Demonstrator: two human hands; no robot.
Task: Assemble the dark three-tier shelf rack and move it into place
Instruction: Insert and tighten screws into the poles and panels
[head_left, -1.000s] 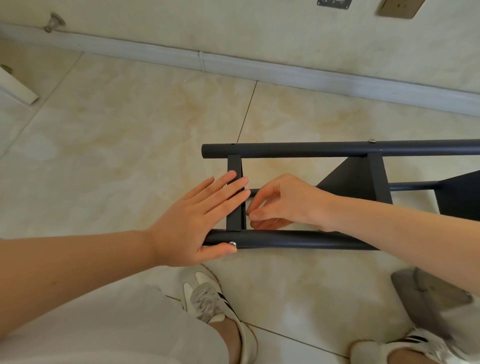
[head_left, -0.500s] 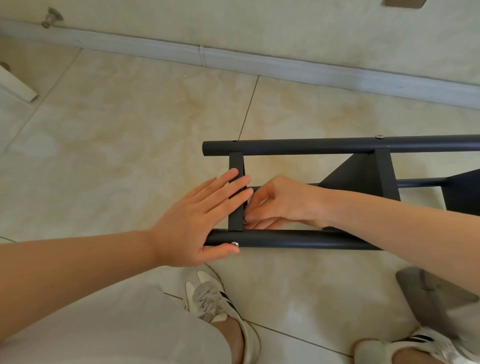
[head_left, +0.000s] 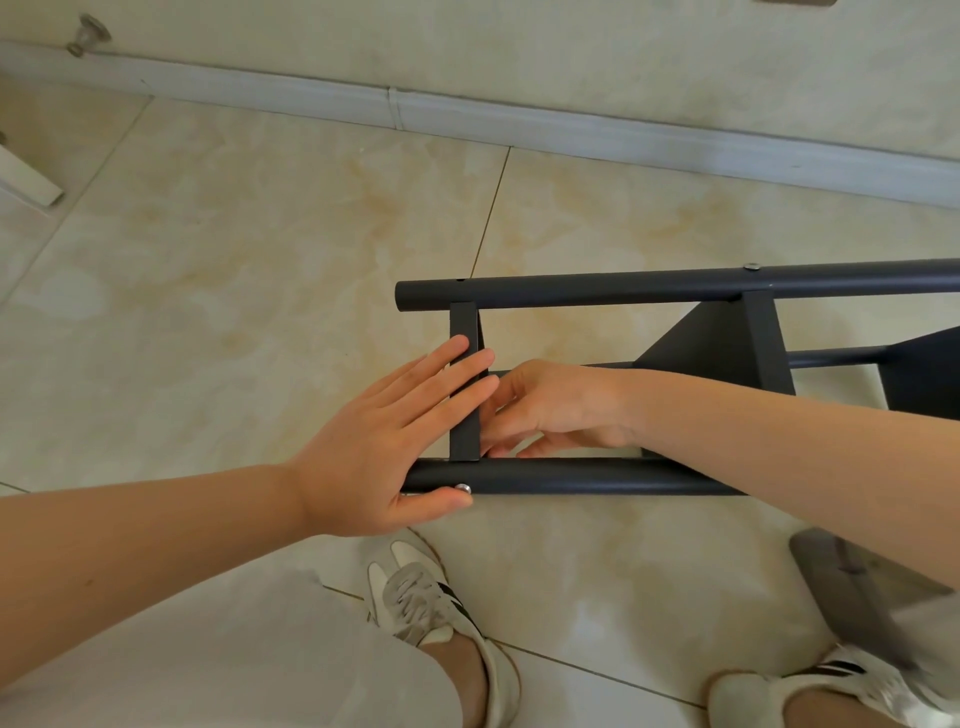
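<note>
The dark shelf rack (head_left: 649, 285) lies on its side on the tiled floor, its two round posts running left to right. A flat crossbar (head_left: 464, 327) joins the posts near their left ends. My left hand (head_left: 389, 441) lies flat with straight fingers across the crossbar, its thumb beside a silver screw (head_left: 463, 488) on the near post. My right hand (head_left: 550, 410) reaches between the posts, fingers curled down behind the crossbar's lower end; what they hold is hidden. Dark shelf panels (head_left: 717, 348) stand further right.
A pale skirting board (head_left: 571, 130) runs along the wall behind the rack. My two white sneakers (head_left: 426, 603) stand close to the near post. A grey object (head_left: 852, 587) lies at the lower right. A white panel edge (head_left: 26, 182) sits far left.
My right hand's fingers have shifted slightly lower toward the near post behind the crossbar. My left hand stays flat on the crossbar. The view tilted down a little.
</note>
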